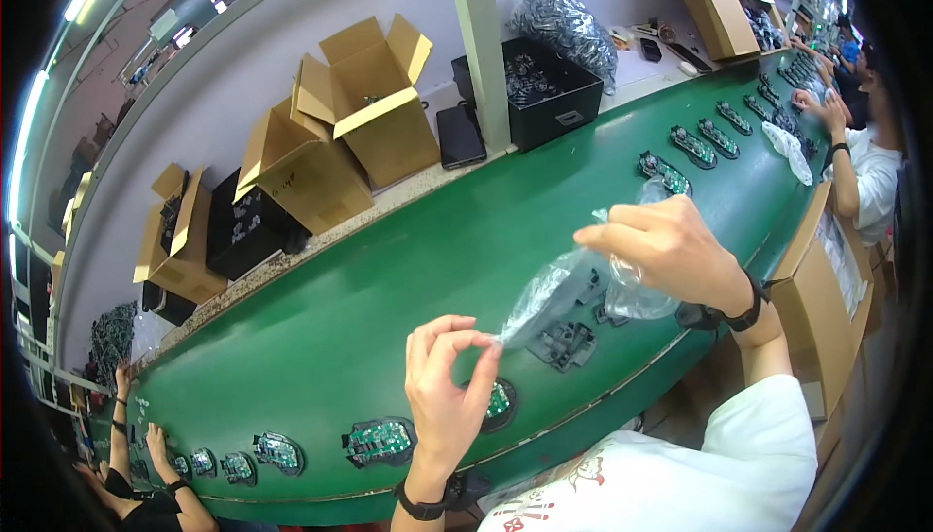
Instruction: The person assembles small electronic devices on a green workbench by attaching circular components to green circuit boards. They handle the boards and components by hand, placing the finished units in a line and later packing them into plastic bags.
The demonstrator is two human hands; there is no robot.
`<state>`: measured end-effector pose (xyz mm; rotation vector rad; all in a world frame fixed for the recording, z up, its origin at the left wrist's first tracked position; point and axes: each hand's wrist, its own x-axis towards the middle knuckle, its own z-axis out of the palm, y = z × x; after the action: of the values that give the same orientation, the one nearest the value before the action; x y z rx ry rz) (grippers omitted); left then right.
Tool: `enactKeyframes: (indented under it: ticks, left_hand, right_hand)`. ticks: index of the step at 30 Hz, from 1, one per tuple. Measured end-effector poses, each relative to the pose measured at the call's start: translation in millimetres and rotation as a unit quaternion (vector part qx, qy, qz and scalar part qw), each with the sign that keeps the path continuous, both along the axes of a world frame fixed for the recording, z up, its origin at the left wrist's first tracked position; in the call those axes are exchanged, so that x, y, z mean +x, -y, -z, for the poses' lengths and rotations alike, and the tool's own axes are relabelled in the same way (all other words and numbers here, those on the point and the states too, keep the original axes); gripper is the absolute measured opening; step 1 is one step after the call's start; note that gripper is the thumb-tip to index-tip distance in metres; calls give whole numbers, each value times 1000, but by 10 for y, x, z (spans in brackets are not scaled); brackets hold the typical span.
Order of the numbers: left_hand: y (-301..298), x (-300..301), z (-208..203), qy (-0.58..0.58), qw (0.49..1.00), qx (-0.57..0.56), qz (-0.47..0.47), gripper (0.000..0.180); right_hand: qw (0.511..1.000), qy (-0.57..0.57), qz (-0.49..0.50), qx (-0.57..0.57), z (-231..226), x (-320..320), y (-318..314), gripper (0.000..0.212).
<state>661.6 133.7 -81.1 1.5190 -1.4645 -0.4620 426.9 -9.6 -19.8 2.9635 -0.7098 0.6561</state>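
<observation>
Between my two hands a clear plastic bag (546,291) is stretched over the green bench. My left hand (447,381) pinches one corner of it between thumb and fingers. Higher up and to the right, my right hand (671,245) grips the other end, with part of the bag hanging below the fist. Dark grey plastic parts (564,345) lie on the bench just under the bag, some seen through it. Beside my left hand sits a green circuit board in a dark shell (501,404), partly hidden by the fingers. Another board assembly (379,442) lies left of that hand.
Board assemblies (693,146) line the green bench (389,279) toward both ends. Open cardboard boxes (384,109) and a black bin (554,95) stand along the back ledge. A carton (816,308) is at my right. Co-workers' hands (834,114) are at the far right, others (155,445) lower left.
</observation>
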Motion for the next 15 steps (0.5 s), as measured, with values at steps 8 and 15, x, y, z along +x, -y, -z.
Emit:
enactKeyframes:
  ticks: [8,15]
  left_hand:
    - [-52,-105,56,-301,946,10,123,74]
    - [-135,-101,141,-212,970,75,93,58]
  right_hand:
    - [982,100,-90,132,-1,236,-106,32]
    - [899,178,-245,316,449,865,-620,48]
